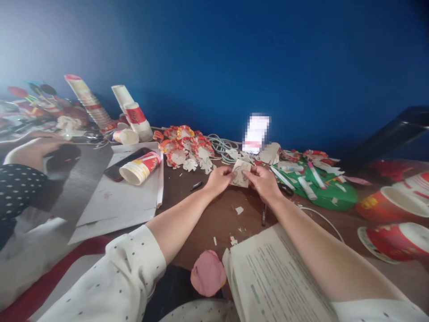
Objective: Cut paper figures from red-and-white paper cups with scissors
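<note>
Between both hands I hold a small whitish piece of paper (240,173) with faint marks on it, above the brown table. My left hand (219,180) pinches its left edge. My right hand (264,181) grips its right edge. Cut paper pieces (191,154) with red and orange rims lie in a heap just beyond my left hand. A dark pen (263,214) lies below my right hand, and a small black cap-like piece (196,185) lies left of my left hand. White paper scraps (239,209) are scattered on the table nearer to me.
A lit phone (256,134) leans against the blue wall. Paper cups (139,167) lie and stand at left, with more cups (398,203) at right. A green sheet (338,197) carries markers and scraps. A printed carton (268,273) is close in front. Another person's arm (27,152) rests at far left.
</note>
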Tool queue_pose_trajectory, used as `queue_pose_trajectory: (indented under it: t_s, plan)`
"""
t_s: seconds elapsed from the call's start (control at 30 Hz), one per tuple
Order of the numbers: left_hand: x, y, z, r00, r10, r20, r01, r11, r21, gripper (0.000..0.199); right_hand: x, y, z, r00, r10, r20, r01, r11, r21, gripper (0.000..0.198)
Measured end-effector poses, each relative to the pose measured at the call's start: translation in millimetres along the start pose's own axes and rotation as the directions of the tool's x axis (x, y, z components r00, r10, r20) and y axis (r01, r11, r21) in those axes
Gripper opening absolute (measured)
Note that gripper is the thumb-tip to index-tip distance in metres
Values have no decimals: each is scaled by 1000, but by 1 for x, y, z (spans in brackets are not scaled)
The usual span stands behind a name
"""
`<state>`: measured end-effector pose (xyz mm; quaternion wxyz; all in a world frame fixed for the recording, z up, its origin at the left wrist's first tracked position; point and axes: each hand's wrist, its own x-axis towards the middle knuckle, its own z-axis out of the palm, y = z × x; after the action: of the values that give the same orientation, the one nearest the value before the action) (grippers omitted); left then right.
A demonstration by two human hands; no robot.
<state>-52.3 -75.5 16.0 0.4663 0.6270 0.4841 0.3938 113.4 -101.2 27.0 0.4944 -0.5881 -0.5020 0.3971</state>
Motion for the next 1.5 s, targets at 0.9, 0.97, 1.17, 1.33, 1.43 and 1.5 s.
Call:
queue_pose_trajectory:
  t_s: [0.9,0.97,1.17,1.33,1.43,1.5]
  plan:
    - [4,0,-1,999,-5,-39,4,1000,-25,33,-5,2,-2,991,-135,-20,131,982,-136,40]
    - [4,-1,-1,999,-3,-36,2,1000,-21,35,-6,0,-1,990,-138,-27,133,980,-147,40]
    - [4,1,-2,1000,-14,-16,14,1000,-21,36,-6,0,-1,988,-152,-34,144,974,-177,41]
    - [4,3,-3,1000,-21,-18,21,1000,-10,36,-5,1,-1,988,-156,-19,150,973,-176,43]
    - [4,3,-3,1000,-21,-20,21,1000,-16,36,-5,2,-1,988,-155,-11,151,973,-174,45]
    - [5,2,-3,1000,-21,-21,21,1000,-23,35,-4,3,-2,988,-156,-5,153,973,-173,45]
